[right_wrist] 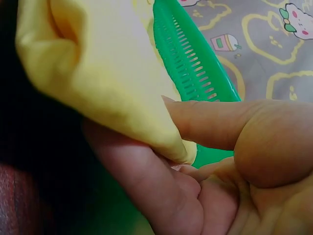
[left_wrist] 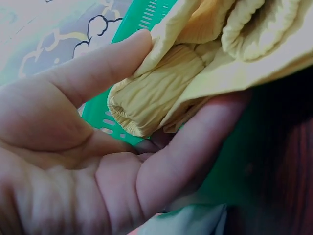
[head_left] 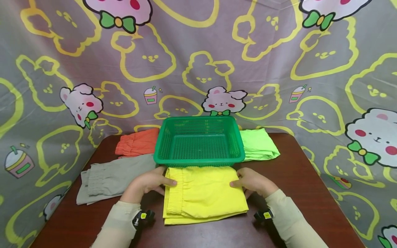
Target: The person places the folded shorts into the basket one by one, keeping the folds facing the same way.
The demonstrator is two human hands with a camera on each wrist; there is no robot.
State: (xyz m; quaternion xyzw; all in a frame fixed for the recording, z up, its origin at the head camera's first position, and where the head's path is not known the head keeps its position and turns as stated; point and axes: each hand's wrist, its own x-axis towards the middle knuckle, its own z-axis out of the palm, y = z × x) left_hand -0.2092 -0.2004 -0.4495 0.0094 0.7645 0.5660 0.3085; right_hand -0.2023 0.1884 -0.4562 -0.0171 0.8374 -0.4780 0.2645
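Folded yellow pants with a gathered elastic waistband are held between both hands in front of the green basket. My left hand grips the waistband end, thumb on top and fingers underneath. At the opposite end my right hand pinches the fabric the same way. In the left wrist view the layered waistband lies between thumb and fingers. The right wrist view shows the folded yellow edge between thumb and fingers, with the basket's slotted wall behind it.
Left of the basket lie folded orange pants and, nearer, folded grey pants. Folded bright green clothing lies against the basket's right side. A patterned cloth hangs behind the brown table.
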